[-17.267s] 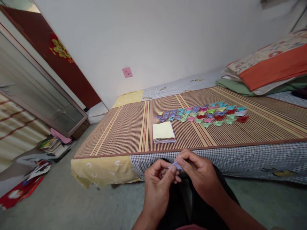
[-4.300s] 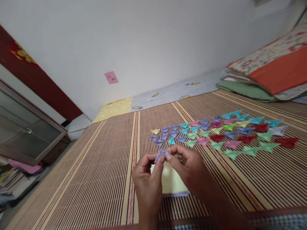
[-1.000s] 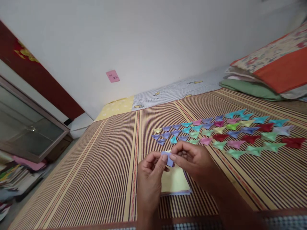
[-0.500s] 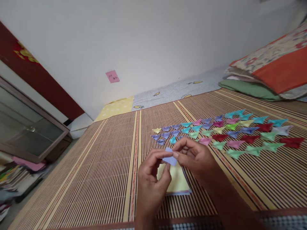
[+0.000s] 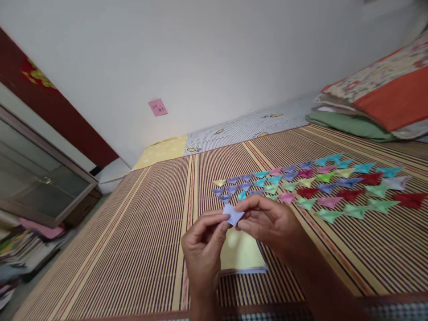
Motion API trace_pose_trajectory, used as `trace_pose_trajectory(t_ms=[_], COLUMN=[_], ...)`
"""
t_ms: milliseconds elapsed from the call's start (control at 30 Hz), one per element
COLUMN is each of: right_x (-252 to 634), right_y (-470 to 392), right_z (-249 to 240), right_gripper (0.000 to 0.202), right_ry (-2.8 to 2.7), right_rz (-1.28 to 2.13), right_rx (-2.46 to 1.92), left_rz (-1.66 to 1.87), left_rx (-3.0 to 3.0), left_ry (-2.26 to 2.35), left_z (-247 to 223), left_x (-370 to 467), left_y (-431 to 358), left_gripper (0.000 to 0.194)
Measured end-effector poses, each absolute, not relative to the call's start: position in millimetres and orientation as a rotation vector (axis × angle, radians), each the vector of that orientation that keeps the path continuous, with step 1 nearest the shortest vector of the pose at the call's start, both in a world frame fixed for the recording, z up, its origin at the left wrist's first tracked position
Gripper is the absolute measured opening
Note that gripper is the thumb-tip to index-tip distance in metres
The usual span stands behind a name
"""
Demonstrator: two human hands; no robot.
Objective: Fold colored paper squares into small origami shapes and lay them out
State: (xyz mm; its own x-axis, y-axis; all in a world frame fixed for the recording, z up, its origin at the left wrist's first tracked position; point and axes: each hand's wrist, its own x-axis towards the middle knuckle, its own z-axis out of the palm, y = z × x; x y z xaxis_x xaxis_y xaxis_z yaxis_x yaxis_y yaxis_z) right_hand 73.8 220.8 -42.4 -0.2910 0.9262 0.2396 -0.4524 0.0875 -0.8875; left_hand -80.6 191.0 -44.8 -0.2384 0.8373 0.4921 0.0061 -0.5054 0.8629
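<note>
A small folded piece of light purple paper (image 5: 233,214) is held up between both hands. My left hand (image 5: 205,245) pinches its left side between thumb and fingers. On its right edge, the thumb and fingertips of my right hand (image 5: 267,220) are closed. Below the hands lies a stack of square paper (image 5: 242,254) with a pale yellow sheet on top and other colours at its edge. Beyond my hands, rows of small folded paper figures (image 5: 307,192) in several colours lie on the striped mat; my fingers hide part of the nearest ones.
The striped mat (image 5: 143,240) covers the bed up to a patterned sheet (image 5: 234,129) by the wall. Folded bedding (image 5: 384,98) is piled at the back right. A glass-fronted cabinet (image 5: 36,174) stands at the left, and a pink note (image 5: 158,107) is on the wall.
The purple paper has turned and now shows a pointed, star-like shape. My left hand has shifted slightly left and down, its thumb now against the paper. The figures and stack lie as before.
</note>
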Motion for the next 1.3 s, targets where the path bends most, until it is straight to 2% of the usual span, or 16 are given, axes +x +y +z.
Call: trace_pose_trajectory(t_ms=[167, 467, 600, 900, 1300], right_x=[73, 72, 68, 55, 57], right_y=[220, 221, 221, 218, 230], right_z=[-41, -39, -40, -46, -58], right_gripper=[0.005, 0.012, 0.011, 0.010, 0.012], right_ry=[-1.357, -1.588, -1.535, -1.248, -1.145], right_rz=[1.225, 0.814, 0.875, 1.246, 1.351], right_rx=[-0.565, -0.617, -0.640, -0.621, -0.818], left_rz=[1.809, 1.786, 1.818, 1.857, 1.616], left_rx=[1.426, 1.387, 1.342, 1.144, 0.939], left_ry=[1.061, 1.070, 1.104, 1.160, 1.144], left_z=[-47, -43, -44, -43, -51], left_x=[-82, -82, -80, -70, -83], left_y=[190, 190, 190, 192, 198], left_gripper=[0.015, 0.016, 0.011, 0.006, 0.023])
